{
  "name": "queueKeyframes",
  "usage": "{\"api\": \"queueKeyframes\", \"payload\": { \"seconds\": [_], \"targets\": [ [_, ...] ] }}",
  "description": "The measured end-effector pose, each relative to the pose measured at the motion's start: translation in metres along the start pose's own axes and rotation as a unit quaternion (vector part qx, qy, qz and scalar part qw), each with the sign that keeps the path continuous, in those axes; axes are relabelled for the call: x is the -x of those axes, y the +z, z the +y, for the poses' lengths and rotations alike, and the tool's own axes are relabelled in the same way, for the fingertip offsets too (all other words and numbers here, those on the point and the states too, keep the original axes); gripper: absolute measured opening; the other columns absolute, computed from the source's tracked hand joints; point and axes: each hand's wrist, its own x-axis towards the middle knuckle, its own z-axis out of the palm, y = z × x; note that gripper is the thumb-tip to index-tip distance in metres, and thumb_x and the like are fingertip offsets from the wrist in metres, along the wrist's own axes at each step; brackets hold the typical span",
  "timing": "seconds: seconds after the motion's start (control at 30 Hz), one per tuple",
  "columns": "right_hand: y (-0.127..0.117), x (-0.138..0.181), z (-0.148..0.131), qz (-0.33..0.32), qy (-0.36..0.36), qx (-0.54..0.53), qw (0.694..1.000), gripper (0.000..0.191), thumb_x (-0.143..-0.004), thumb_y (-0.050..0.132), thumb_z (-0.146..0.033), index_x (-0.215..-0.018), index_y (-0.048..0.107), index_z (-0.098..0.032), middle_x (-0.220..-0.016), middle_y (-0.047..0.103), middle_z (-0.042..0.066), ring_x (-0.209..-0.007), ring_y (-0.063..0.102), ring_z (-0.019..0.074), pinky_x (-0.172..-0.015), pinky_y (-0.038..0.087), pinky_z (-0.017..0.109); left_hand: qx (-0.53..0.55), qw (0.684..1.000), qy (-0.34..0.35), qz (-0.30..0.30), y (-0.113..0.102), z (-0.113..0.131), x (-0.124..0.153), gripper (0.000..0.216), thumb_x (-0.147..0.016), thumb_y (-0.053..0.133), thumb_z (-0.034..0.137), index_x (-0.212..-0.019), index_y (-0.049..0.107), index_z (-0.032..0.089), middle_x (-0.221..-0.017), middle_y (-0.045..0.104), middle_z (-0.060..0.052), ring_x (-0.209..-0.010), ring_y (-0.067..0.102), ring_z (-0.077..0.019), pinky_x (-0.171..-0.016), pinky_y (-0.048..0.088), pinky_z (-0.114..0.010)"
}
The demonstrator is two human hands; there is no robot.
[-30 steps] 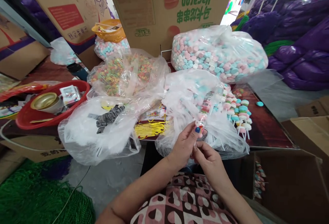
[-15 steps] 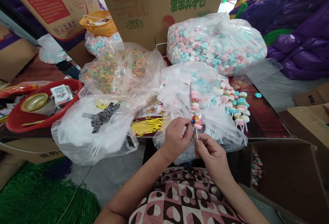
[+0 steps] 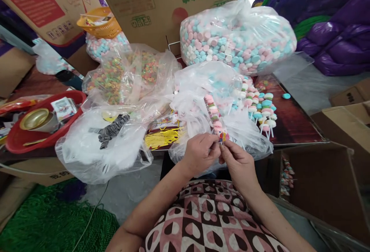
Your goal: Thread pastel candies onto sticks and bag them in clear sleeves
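Observation:
A candy skewer (image 3: 213,113) in a clear printed sleeve, pink with some green, stands tilted in front of me. My left hand (image 3: 202,149) pinches the gathered lower end of its wrapper. Right beside it, my right hand (image 3: 237,161) is closed at the same spot, thumb and finger around the stick end. The fingertips of both hands almost meet and hide the stick. Behind the skewer lies a white plastic bag (image 3: 202,76) with pastel candies. Left of my hands are yellow twist ties (image 3: 163,139). Unwrapped candy skewers (image 3: 264,109) lie to the right.
A large bag of pastel marshmallows (image 3: 237,39) sits at the back, near a bag of ring candies (image 3: 124,74). A red basin (image 3: 15,140) stands at left with a metal bowl. An open carton (image 3: 320,190) at lower right holds wrapped skewers. One blue candy (image 3: 286,96) lies alone.
The skewer now tilts to the left and more of it shows. My fingers have closed together around the wrapper's lower end, where the stick was visible before. The view has shifted slightly.

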Motion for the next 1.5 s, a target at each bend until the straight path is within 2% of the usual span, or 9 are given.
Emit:
{"api": "queueKeyframes", "payload": {
  "seconds": [0.1,0.27,0.5,0.6,0.67,0.8,0.93,1.13,1.5],
  "targets": [
    [-0.001,-0.002,0.004,-0.012,0.028,-0.063,0.998,0.023,-0.078,0.071,-0.04,-0.088,0.073,-0.019,-0.054,0.056,-0.004,-0.051,0.05,0.0125,-0.054,0.044,0.028,0.007,0.999,-0.001,-0.033,0.0,-0.001,-0.001,0.008,-0.077,0.06,0.018,-0.073,0.065,0.024,-0.067,0.06,-0.001,-0.066,0.052,-0.0152,-0.07,0.04,-0.028],
    [-0.004,-0.005,0.005,-0.028,0.033,-0.102,0.994,0.024,-0.077,0.073,-0.042,-0.089,0.073,-0.021,-0.055,0.055,-0.005,-0.052,0.049,0.0123,-0.058,0.042,0.029,0.159,0.979,-0.118,0.046,-0.005,0.008,-0.002,0.007,-0.08,0.06,0.024,-0.085,0.065,0.021,-0.074,0.064,0.001,-0.072,0.057,-0.0142,-0.074,0.044,-0.027],
    [-0.002,0.0,-0.005,-0.123,0.076,-0.138,0.98,0.035,-0.078,0.072,-0.048,-0.062,0.06,-0.019,-0.052,0.05,-0.003,-0.049,0.045,0.0117,-0.051,0.037,0.027,0.428,0.875,-0.224,0.011,-0.007,0.012,-0.014,0.034,-0.081,0.069,0.044,-0.105,0.068,0.021,-0.099,0.07,-0.003,-0.085,0.063,-0.0149,-0.08,0.048,-0.027],
    [-0.002,0.002,-0.006,-0.152,0.104,-0.155,0.971,0.034,-0.076,0.073,-0.047,-0.062,0.06,-0.019,-0.051,0.049,-0.004,-0.047,0.043,0.0107,-0.049,0.035,0.026,0.546,0.8,-0.242,0.054,-0.011,0.01,-0.024,0.05,-0.074,0.074,0.052,-0.114,0.06,0.024,-0.113,0.069,-0.005,-0.09,0.067,-0.017,-0.079,0.051,-0.03],
    [-0.004,0.003,-0.005,-0.17,0.116,-0.148,0.967,0.031,-0.077,0.073,-0.046,-0.068,0.064,-0.018,-0.051,0.049,-0.004,-0.047,0.043,0.0106,-0.05,0.035,0.026,0.577,0.78,-0.229,0.085,-0.019,0.009,-0.032,0.053,-0.074,0.073,0.055,-0.114,0.057,0.025,-0.118,0.068,-0.006,-0.093,0.068,-0.0197,-0.078,0.053,-0.032],
    [-0.006,0.004,0.0,-0.181,0.114,-0.1,0.972,0.026,-0.081,0.071,-0.043,-0.077,0.067,-0.018,-0.052,0.052,-0.004,-0.049,0.045,0.0105,-0.052,0.036,0.025,0.551,0.803,-0.192,0.124,-0.031,0.011,-0.043,0.039,-0.079,0.069,0.039,-0.113,0.056,0.026,-0.09,0.071,0.0,-0.083,0.07,-0.0176,-0.079,0.054,-0.033],
    [-0.002,0.004,-0.001,-0.178,0.104,-0.054,0.977,0.024,-0.083,0.069,-0.043,-0.079,0.066,-0.019,-0.055,0.055,-0.004,-0.052,0.047,0.0104,-0.054,0.038,0.024,0.528,0.813,-0.185,0.158,-0.023,0.011,-0.044,0.02,-0.082,0.063,0.033,-0.098,0.056,0.023,-0.061,0.056,0.008,-0.058,0.063,-0.0111,-0.067,0.052,-0.026],
    [0.005,0.002,-0.009,-0.181,0.123,0.007,0.976,0.037,-0.079,0.07,-0.051,-0.065,0.061,-0.019,-0.056,0.055,-0.002,-0.053,0.049,0.0117,-0.054,0.044,0.025,0.462,0.845,-0.202,0.179,-0.008,0.008,-0.039,0.035,-0.087,0.056,0.056,-0.087,0.055,0.02,-0.053,0.047,0.008,-0.047,0.057,-0.0082,-0.053,0.043,-0.02],
    [0.01,0.005,0.001,-0.156,0.117,-0.091,0.977,0.024,-0.077,0.075,-0.044,-0.079,0.071,-0.02,-0.06,0.06,-0.002,-0.054,0.053,0.0111,-0.056,0.046,0.024,0.378,0.904,-0.133,0.15,0.005,0.011,-0.011,0.033,-0.092,0.052,0.054,-0.089,0.056,0.021,-0.051,0.049,0.009,-0.037,0.046,-0.0054,-0.038,0.033,-0.019]
  ]
}}
